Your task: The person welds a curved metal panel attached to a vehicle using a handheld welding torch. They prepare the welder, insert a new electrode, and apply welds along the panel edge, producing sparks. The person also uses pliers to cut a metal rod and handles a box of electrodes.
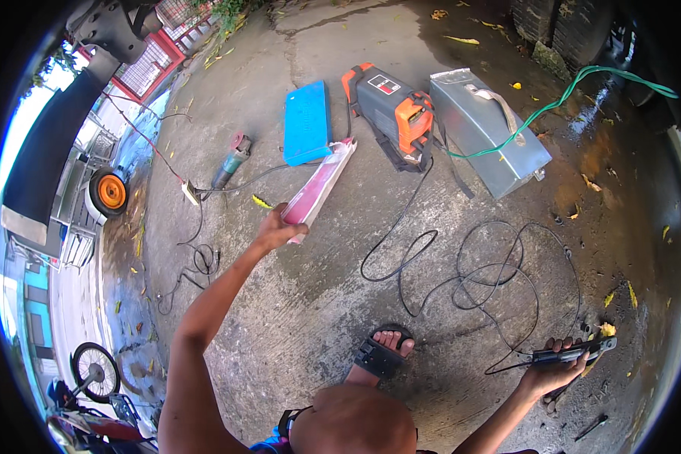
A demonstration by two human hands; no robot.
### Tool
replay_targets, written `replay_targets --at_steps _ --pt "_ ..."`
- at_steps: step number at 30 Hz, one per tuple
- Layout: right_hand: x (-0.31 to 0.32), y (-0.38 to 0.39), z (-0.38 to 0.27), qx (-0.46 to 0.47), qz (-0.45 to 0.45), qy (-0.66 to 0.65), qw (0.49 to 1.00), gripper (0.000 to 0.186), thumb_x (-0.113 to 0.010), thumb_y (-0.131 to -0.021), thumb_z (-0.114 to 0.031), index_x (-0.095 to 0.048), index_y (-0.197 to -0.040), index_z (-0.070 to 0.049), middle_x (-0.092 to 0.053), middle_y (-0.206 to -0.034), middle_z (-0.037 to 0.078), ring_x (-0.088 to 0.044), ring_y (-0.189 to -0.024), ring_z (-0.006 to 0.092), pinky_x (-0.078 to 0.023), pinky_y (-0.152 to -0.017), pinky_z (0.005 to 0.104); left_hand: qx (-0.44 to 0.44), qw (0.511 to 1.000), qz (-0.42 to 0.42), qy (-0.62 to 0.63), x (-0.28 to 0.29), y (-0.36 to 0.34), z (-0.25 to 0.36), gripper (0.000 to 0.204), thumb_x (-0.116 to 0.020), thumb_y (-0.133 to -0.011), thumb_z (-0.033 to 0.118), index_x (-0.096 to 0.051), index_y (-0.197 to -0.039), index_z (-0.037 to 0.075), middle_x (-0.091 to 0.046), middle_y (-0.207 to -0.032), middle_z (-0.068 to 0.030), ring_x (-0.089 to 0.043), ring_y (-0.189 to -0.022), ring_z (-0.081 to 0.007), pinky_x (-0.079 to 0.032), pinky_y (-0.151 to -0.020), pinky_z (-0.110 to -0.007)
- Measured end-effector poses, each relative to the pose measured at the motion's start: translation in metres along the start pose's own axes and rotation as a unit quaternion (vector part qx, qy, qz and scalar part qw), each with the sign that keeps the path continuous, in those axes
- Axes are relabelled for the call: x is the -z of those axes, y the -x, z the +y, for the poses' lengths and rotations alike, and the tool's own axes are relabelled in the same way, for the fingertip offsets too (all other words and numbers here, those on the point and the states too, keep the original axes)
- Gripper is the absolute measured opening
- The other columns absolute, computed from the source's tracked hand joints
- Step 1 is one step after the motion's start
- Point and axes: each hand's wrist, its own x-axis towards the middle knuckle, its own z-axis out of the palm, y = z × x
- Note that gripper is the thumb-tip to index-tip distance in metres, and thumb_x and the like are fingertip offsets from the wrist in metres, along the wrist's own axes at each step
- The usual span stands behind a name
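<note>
Remotely, I hold the long pink-and-white cardboard-looking packet (pixel 315 189) by its near end in my left hand (pixel 278 228), near the flat blue plastic case (pixel 307 125); my right hand (pixel 554 372) grips a black-and-silver tool (pixel 600 346). I'd keep the packet level.

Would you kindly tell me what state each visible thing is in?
Left hand: closed around pink packet
Pink packet: held, tilted
Right hand: gripping corded tool
Corded tool: held
Grinder: lying on ground
Blue case: lying on ground
Orange-black machine: on ground
Metal box: on ground
Black cable: loosely looped
Green cable: twisted
</note>
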Motion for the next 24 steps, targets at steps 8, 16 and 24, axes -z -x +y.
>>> replay_targets --at_steps 8,16,24 --pt "0.007 -0.008 0.006 -0.008 0.029 -0.005 1.000 0.033 -0.057 -0.094 -0.037 -0.049 -0.107 -0.007 -0.051 -0.083 0.006 -0.045 -0.066 0.0151 -0.039 -0.064 0.0298 -0.114 0.902 0.061 -0.412 0.058 0.089 0.094 0.086 -0.083 -0.059 0.019 -0.048 -0.138 0.021 -0.062 -0.123 -0.0161 -0.063 -0.108 -0.0365 -0.054 -0.092 -0.045" --pt "-0.004 0.006 0.014 -0.033 -0.007 -0.027 0.999 0.032 -0.057 -0.095 -0.037 -0.052 -0.106 -0.008 -0.055 -0.080 0.005 -0.048 -0.069 0.0138 -0.043 -0.066 0.0286 -0.341 0.622 0.081 -0.701 0.070 0.026 0.200 0.086 -0.075 -0.063 0.001 -0.048 -0.140 0.028 -0.051 -0.132 -0.0077 -0.051 -0.119 -0.0290 -0.052 -0.095 -0.041" --pt "0.005 0.003 0.011 -0.011 0.031 -0.036 0.999 0.035 -0.056 -0.095 -0.040 -0.052 -0.106 -0.007 -0.052 -0.080 0.004 -0.047 -0.068 0.0145 -0.041 -0.068 0.0299 -0.347 0.726 0.027 -0.593 0.091 -0.023 0.188 0.086 -0.076 -0.059 0.002 -0.050 -0.138 0.024 -0.052 -0.132 -0.0074 -0.052 -0.118 -0.0297 -0.051 -0.097 -0.042"
